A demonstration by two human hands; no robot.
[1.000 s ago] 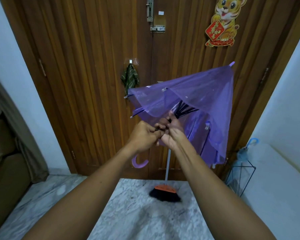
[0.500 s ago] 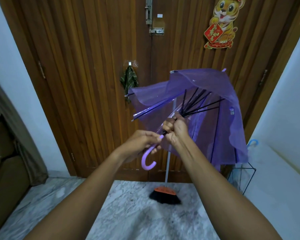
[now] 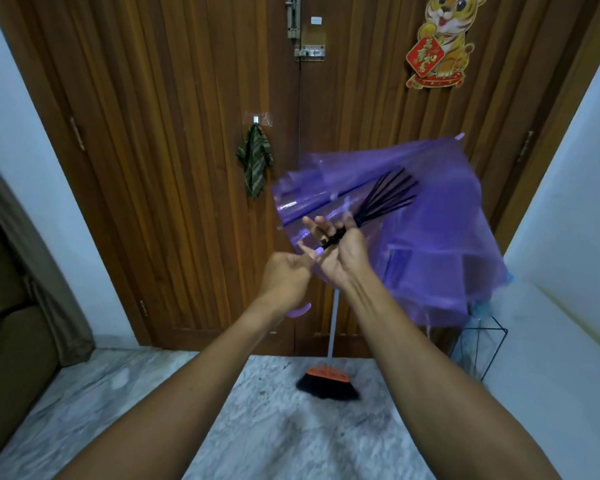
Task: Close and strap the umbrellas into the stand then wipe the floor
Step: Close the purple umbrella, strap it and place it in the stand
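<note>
A see-through purple umbrella (image 3: 430, 237) hangs half folded in front of the wooden door, its black ribs fanning up to the right. My left hand (image 3: 284, 278) grips its purple curved handle, whose tip shows below my wrist. My right hand (image 3: 340, 251) cradles the black runner and shaft, its fingers spread rather than curled. A black wire umbrella stand (image 3: 478, 344) sits on the floor at the right wall, partly hidden by the canopy, with a bluish umbrella (image 3: 480, 306) in it.
A broom (image 3: 328, 379) with an orange head leans against the door (image 3: 187, 168). A striped cloth (image 3: 255, 161) hangs from a hook on the door. A brown sofa (image 3: 11, 341) stands at the left. The marble floor (image 3: 274, 427) lies below.
The canopy has collapsed further and swung down to the right. My right hand has slid along the shaft and its fingers have spread. The left hand has dropped lower on the handle.
</note>
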